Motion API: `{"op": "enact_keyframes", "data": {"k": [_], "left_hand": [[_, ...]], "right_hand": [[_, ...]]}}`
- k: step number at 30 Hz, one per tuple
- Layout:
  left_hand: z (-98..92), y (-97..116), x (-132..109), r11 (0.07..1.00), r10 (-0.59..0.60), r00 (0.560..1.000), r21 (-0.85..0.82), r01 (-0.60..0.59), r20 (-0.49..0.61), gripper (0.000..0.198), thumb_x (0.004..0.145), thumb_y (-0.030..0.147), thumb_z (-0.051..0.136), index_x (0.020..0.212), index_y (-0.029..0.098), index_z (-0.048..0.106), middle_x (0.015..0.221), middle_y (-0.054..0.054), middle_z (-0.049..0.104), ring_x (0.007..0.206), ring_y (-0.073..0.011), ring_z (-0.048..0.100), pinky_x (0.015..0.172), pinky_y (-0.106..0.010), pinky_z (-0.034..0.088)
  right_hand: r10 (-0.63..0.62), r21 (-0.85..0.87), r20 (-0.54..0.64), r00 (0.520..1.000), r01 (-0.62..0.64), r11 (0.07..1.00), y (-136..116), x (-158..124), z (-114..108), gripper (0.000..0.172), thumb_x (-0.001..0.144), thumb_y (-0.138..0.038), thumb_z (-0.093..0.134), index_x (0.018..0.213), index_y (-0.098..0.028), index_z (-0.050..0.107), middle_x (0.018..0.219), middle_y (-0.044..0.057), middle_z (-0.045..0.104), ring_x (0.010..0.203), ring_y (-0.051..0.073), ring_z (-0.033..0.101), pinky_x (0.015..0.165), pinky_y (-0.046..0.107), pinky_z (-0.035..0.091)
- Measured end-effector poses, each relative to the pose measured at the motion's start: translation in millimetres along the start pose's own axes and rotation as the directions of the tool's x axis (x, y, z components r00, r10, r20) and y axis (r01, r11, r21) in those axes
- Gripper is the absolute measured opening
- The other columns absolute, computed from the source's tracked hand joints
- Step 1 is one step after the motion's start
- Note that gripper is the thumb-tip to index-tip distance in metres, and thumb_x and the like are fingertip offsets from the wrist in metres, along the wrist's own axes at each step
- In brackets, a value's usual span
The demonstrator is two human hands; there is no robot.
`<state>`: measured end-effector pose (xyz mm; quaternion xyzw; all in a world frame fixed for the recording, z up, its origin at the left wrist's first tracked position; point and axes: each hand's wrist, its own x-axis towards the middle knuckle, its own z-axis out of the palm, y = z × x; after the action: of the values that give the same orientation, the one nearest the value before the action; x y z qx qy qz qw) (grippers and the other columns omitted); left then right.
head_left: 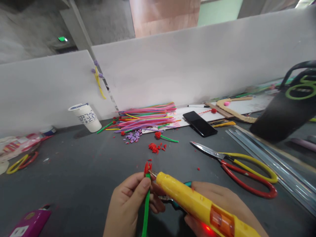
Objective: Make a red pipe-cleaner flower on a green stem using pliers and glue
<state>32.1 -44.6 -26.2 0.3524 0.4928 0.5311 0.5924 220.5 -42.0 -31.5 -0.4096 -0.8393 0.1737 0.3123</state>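
Observation:
My left hand is closed round a green fuzzy stem just below its top, where a small red flower head stands upright. My right hand grips a yellow glue gun with a red light glowing on its underside. The gun's metal nozzle points left and touches or nearly touches the red flower head. Something teal and metallic shows partly hidden behind the gun. Beyond my hands lie a pile of small red pieces and a finished-looking red bud on a green stem.
Large scissors and clear glue sticks lie to the right, near a black bottle. A phone, coloured pipe cleaners and a paper cup stand or lie further back. A purple lighter-like box is front left.

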Motion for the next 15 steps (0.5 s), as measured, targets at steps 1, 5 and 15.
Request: {"op": "enact_keyframes", "data": {"k": [1,5,15], "left_hand": [[-0.3,-0.2,0.2,1.000,0.003,1.000,0.001,-0.003,-0.004,0.029,0.071,0.044,0.072,0.059,0.017,0.069,0.049,0.000,0.062,0.044,-0.0099,0.054,0.047,-0.019,0.044],[-3.1,-2.3,-0.8,1.000,-0.008,1.000,-0.005,0.008,-0.010,0.027,0.071,0.043,0.072,0.062,0.018,0.070,0.048,0.000,0.062,0.042,-0.0099,0.054,0.046,-0.019,0.044],[-0.9,0.0,-2.3,1.000,-0.003,1.000,-0.015,0.003,0.014,0.026,0.075,0.039,0.069,0.063,0.016,0.069,0.049,0.001,0.063,0.043,-0.0090,0.056,0.046,-0.018,0.044]], "right_hand": [[-0.011,0.005,0.005,1.000,0.011,1.000,-0.3,1.0,-0.7,0.021,0.082,-0.030,0.049,0.062,-0.025,0.054,0.058,0.003,0.057,0.053,0.018,0.052,0.053,0.030,0.043],[-0.046,0.007,0.000,0.999,0.046,0.999,-1.4,3.2,-1.8,0.019,0.081,-0.023,0.049,0.062,-0.023,0.051,0.058,0.002,0.055,0.053,0.016,0.051,0.053,0.029,0.040],[-0.133,-0.037,-0.056,0.990,0.131,0.991,8.1,-2.3,7.5,0.017,0.082,-0.024,0.048,0.065,-0.021,0.051,0.058,0.001,0.053,0.053,0.015,0.050,0.052,0.027,0.039]]}}
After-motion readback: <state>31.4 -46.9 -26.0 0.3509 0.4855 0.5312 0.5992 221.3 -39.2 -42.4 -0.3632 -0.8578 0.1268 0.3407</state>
